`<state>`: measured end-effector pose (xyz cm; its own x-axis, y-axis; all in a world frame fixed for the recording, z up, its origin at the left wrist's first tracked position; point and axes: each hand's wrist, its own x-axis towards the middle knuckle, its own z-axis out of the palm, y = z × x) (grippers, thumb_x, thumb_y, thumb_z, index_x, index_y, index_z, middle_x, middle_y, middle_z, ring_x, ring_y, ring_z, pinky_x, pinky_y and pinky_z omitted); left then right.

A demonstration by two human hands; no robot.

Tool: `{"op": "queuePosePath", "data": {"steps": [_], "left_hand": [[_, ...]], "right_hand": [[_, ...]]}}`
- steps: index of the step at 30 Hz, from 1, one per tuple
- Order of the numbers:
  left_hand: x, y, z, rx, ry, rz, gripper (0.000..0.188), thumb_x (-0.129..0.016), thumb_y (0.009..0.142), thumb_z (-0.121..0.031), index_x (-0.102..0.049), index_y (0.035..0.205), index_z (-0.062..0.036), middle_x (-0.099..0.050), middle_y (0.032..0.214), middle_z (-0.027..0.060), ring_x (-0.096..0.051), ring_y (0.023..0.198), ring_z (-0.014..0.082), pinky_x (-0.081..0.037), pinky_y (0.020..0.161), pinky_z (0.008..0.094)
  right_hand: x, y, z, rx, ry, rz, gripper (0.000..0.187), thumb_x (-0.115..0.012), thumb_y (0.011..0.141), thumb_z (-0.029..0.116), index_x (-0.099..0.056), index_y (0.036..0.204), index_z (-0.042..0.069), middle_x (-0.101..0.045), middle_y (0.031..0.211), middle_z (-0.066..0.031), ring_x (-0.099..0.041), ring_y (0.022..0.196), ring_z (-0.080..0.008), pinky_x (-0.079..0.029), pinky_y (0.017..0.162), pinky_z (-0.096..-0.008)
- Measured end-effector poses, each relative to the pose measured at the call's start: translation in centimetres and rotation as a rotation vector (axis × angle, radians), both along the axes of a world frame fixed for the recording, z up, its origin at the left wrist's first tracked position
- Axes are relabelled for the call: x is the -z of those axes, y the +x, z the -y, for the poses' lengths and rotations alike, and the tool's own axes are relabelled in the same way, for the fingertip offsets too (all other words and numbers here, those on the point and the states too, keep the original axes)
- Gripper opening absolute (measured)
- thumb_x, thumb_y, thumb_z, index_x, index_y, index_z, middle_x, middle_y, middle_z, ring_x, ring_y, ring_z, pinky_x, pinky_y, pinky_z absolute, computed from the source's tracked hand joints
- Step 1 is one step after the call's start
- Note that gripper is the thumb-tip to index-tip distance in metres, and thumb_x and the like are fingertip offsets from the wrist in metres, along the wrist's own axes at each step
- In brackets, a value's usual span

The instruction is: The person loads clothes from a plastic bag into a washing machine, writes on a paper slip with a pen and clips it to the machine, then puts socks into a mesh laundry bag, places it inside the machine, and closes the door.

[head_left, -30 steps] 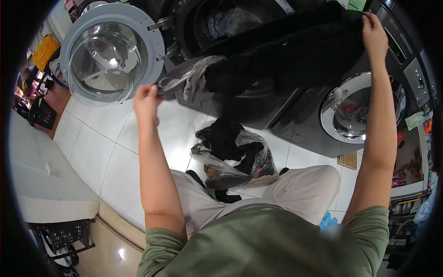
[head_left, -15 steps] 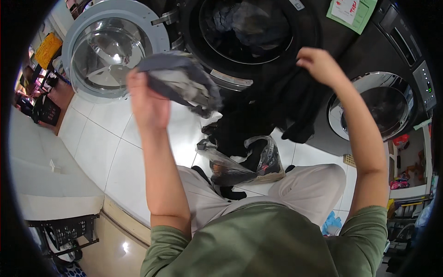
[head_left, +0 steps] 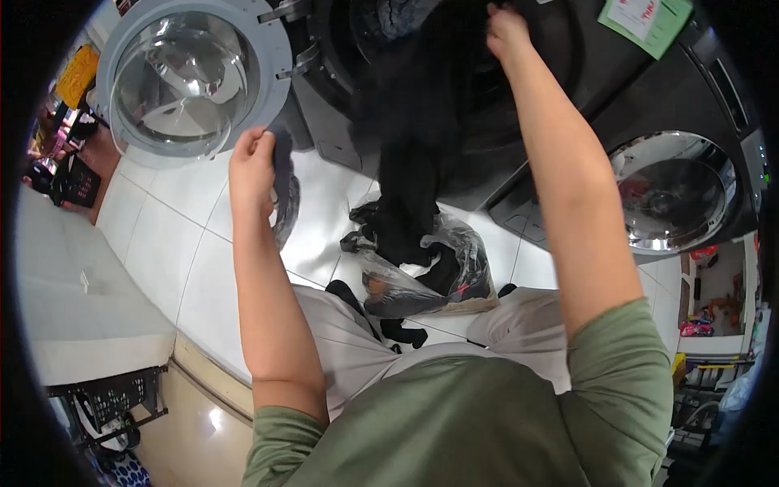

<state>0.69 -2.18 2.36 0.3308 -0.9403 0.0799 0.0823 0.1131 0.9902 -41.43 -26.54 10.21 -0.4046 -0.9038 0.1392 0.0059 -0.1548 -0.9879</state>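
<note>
The left hand (head_left: pixel 252 174) is pinched, thumb against fingers, on a grey cloth (head_left: pixel 286 191) that hangs just beside its right edge. The right hand (head_left: pixel 508 31), reaching farther forward, has its fingers closed on the upper edge of a black garment (head_left: pixel 442 97). That garment drops between the hands, its outline blurred, in front of the open washing machine (head_left: pixel 337 150); grey-blue laundry (head_left: pixel 393 18) shows inside, left of the right hand.

Below and between the hands, a clear plastic bag (head_left: pixel 406 296) on the tiled floor (head_left: pixel 182 243) holds black clothes (head_left: pixel 406 195). Where the garment ends and these begin, I cannot tell. A small black cloth (head_left: pixel 403 331) lies nearer the body than the bag.

The machine's round glass door (head_left: pixel 195 89) stands open, forward and left of the left hand. Right of the right hand are a second machine with a shut door (head_left: pixel 673 191) and a green paper (head_left: pixel 649 24).

The long drape is probably the main risk: its lower end could snag the bag and tip it, or drag on the tiles. A thin pinch on either side could let cloth slip to the floor, and the grey cloth might catch the door if swung left.
</note>
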Motion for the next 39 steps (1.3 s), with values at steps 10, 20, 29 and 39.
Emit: {"op": "queuePosePath", "data": {"steps": [10,20,29,39], "left_hand": [[-1.2,-0.3,-3.2,0.226,0.096,0.062,0.018,-0.058,0.092,-0.017,-0.064,0.104,-0.005,-0.063,0.09,-0.0002,-0.056,0.082,0.0074,-0.044,0.072,0.0243],[-1.7,0.5,-2.0,0.141,0.079,-0.196,0.03,-0.06,0.091,-0.023,-0.058,0.117,-0.0072,-0.06,0.109,0.008,-0.059,0.093,0.0168,-0.047,0.079,0.0279],[-1.6,1.0,-1.6,0.092,0.066,-0.197,0.03,-0.061,0.091,-0.023,-0.059,0.115,-0.0046,-0.061,0.108,0.0077,-0.06,0.091,0.0163,-0.047,0.08,0.0278],[-1.0,0.2,-2.2,0.256,0.111,0.132,0.033,-0.062,0.09,-0.03,-0.062,0.112,-0.0052,-0.062,0.105,0.0048,-0.059,0.09,0.0137,-0.045,0.082,0.0273]], "right_hand": [[8.7,17.0,-15.3,-0.964,-0.164,-1.024,0.074,-0.08,0.069,0.035,-0.052,0.131,0.006,-0.061,0.119,-0.0149,-0.059,0.11,-0.0252,-0.048,0.09,-0.0358],[8.9,12.3,-5.9,-0.011,-0.05,-0.693,0.031,-0.063,0.077,0.01,-0.065,0.106,0.003,-0.069,0.1,-0.0164,-0.067,0.089,-0.029,-0.053,0.079,-0.0387],[32.3,15.9,-20.6,-0.635,0.41,-1.17,0.056,-0.074,0.076,0.035,-0.059,0.123,0.007,-0.054,0.128,-0.0211,-0.049,0.121,-0.0389,-0.04,0.102,-0.0442],[14.8,12.7,-20.1,-0.883,0.383,-1.066,0.029,-0.072,0.079,0.028,-0.063,0.073,0.002,-0.052,0.059,-0.0025,-0.045,0.057,-0.0102,-0.04,0.053,-0.0305]]}}
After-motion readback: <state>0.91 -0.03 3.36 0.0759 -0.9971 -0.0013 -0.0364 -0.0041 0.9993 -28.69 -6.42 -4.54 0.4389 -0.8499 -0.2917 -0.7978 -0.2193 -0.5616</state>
